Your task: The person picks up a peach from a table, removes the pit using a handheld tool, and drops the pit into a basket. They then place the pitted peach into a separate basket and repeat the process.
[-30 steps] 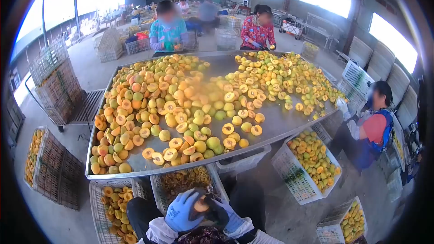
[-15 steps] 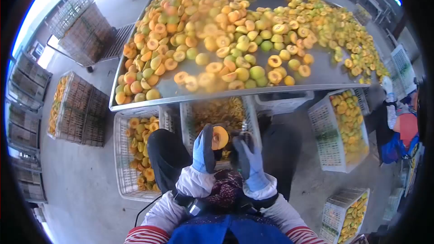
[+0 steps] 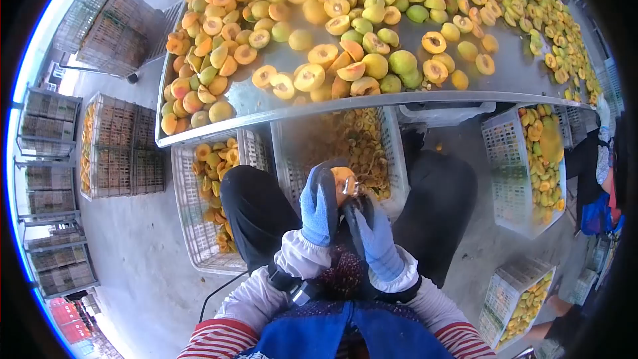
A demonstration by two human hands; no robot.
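Peaches covered the steel tabletop ahead. Left hand, gloved, was curled around a halved peach, cut face turned toward the right. Right hand sat just beside and slightly below it, fingers closed on a small tool at the fruit's edge. Directly beyond the hands stood a crate of halves.

no readable text, labels or numbers

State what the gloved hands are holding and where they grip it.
The left hand cups a halved peach around its rounded skin side, cut face up. The right hand meets it from the right, seemingly with a small tool; that grip is unclear.
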